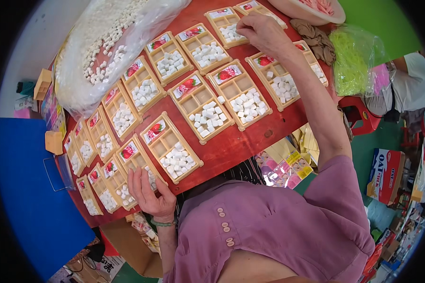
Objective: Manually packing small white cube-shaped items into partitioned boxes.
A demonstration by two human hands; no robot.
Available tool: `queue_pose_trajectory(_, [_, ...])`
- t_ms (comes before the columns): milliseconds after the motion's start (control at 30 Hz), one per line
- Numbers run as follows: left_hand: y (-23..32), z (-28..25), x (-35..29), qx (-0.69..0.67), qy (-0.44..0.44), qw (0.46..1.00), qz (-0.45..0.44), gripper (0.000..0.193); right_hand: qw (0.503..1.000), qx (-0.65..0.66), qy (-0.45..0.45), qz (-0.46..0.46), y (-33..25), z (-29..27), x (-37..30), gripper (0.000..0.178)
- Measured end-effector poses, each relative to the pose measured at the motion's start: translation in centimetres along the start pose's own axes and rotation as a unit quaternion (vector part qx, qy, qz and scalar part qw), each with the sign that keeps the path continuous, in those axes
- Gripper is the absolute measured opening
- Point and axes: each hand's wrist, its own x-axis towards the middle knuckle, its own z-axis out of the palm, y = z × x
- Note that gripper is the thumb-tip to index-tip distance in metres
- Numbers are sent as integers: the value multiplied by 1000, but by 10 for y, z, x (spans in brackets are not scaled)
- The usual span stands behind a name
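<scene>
The trays [224, 21] stand in slanting rows on a red table [222, 155], white pieces [231, 33] massed in their large compartments. The right hand [269, 37] is over a tray near the far edge, its fingertips drawn narrow; whether they hold a piece cannot be told. The left hand [152, 198] lies on a near tray with fingers spread wide, gripping nothing visible. In my judgement, the work calls for a light pinch, a low release inside the large compartment, and a forearm kept above the trays it crosses. Two strays merit correction: one piece by the rims between two middle trays, another in a small compartment. Strawberry cards [228, 74] fill the trays' end compartments; any wording there is too small to read. A red, white and blue carton [386, 175] carries large lettering; a sheet [109, 265] at lower left bears dark characters.
</scene>
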Motion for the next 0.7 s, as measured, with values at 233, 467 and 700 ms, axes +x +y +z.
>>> queue_pose_trajectory(233, [0, 1, 1, -4, -9, 1000, 3, 34, 998, -40, -32, -22, 10, 11, 2, 17])
queue_pose_trajectory(467, [-2, -4, 0, -8, -25, 1000, 7, 35, 999, -27, -28, 15, 8, 3, 6, 20])
queue_pose_trajectory(700, [-5, -6, -2, -19, -58, 998, 11, 36, 996, -78, -39, 12, -1, -1, 1, 20])
